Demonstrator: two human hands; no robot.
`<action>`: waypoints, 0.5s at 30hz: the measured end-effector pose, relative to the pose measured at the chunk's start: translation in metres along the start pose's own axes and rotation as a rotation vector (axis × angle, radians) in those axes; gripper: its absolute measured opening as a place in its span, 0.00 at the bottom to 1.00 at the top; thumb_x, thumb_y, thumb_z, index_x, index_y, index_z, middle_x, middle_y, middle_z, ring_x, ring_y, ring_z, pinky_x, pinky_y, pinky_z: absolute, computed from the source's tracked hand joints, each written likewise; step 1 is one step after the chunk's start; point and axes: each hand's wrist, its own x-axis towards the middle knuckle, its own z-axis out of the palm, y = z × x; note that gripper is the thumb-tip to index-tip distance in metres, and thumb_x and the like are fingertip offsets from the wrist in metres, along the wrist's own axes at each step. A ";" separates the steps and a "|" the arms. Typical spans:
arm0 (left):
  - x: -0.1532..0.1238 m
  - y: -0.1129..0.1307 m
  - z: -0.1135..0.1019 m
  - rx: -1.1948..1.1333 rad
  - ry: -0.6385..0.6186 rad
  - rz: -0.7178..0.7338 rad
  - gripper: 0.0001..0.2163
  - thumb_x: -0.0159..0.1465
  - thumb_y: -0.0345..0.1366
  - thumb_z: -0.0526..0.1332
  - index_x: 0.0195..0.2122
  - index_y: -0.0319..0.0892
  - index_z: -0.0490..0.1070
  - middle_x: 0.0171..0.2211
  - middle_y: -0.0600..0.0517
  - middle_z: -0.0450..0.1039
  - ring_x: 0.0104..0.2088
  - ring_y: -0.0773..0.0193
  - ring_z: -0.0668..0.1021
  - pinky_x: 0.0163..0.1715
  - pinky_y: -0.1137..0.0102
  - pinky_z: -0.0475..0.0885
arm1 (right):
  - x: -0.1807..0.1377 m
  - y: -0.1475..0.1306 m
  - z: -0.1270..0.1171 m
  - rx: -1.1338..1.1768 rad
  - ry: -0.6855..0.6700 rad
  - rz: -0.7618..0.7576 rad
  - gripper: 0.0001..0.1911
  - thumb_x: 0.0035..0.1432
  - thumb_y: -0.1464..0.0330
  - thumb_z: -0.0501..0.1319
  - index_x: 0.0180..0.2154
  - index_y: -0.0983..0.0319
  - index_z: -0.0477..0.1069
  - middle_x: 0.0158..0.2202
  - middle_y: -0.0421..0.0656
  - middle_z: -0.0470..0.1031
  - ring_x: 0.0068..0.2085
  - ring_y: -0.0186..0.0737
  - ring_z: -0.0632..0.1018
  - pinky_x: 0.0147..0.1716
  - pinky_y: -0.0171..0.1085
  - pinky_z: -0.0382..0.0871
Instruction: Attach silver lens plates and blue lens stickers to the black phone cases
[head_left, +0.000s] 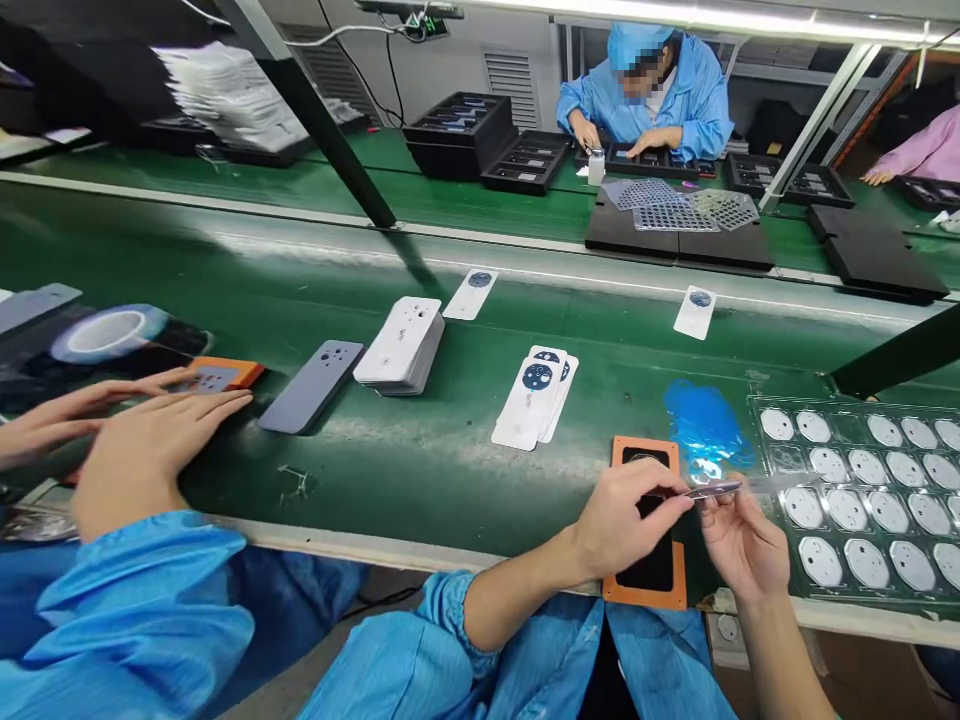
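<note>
My left hand point(634, 515) pinches the left edge of a thin, shiny disc point(712, 490) seen nearly edge-on. My right hand point(744, 540), palm turned up, grips the disc's other edge with its fingertips. A blurred strip of clear film point(784, 482) reaches right from those fingers. Below my left hand lies an orange frame point(679, 580) with a black inset, partly covered by the hand. Crumpled blue film point(705, 425) lies just beyond my hands. On the right, a clear tray point(787, 458) holds rows of white discs with small holes.
White cards with dark round prints point(525, 405) lie ahead, beside a stack of white cards point(397, 350). Farther left is a grey phone back panel point(311, 388). A co-worker's hands point(150, 430) rest at another orange fixture point(232, 372). Another person point(652, 95) works across the bench.
</note>
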 end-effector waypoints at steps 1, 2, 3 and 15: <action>-0.002 0.003 0.004 0.059 0.015 0.086 0.03 0.65 0.31 0.63 0.35 0.38 0.75 0.32 0.49 0.79 0.33 0.64 0.80 0.37 0.70 0.76 | 0.000 0.002 -0.002 -0.014 -0.023 0.010 0.22 0.70 0.66 0.44 0.59 0.58 0.67 0.43 0.50 0.80 0.45 0.48 0.82 0.41 0.51 0.81; -0.003 0.004 0.007 0.117 0.025 0.160 0.03 0.66 0.31 0.61 0.37 0.38 0.75 0.33 0.49 0.79 0.34 0.64 0.80 0.39 0.69 0.77 | -0.001 0.004 -0.003 -0.043 -0.045 0.014 0.23 0.71 0.66 0.41 0.60 0.58 0.65 0.43 0.51 0.79 0.46 0.49 0.82 0.42 0.52 0.80; -0.004 0.006 0.009 0.172 0.032 0.216 0.04 0.67 0.30 0.60 0.38 0.38 0.74 0.33 0.49 0.80 0.35 0.63 0.81 0.40 0.69 0.77 | -0.001 0.004 -0.004 -0.089 -0.069 0.009 0.26 0.71 0.67 0.38 0.62 0.58 0.62 0.43 0.51 0.78 0.46 0.49 0.81 0.43 0.53 0.80; -0.002 -0.002 0.013 0.249 0.061 0.195 0.07 0.70 0.32 0.55 0.35 0.39 0.71 0.30 0.48 0.74 0.31 0.63 0.76 0.33 0.68 0.72 | 0.001 -0.006 0.010 -0.121 -0.018 -0.090 0.24 0.70 0.67 0.43 0.63 0.58 0.61 0.43 0.52 0.78 0.42 0.49 0.82 0.39 0.51 0.79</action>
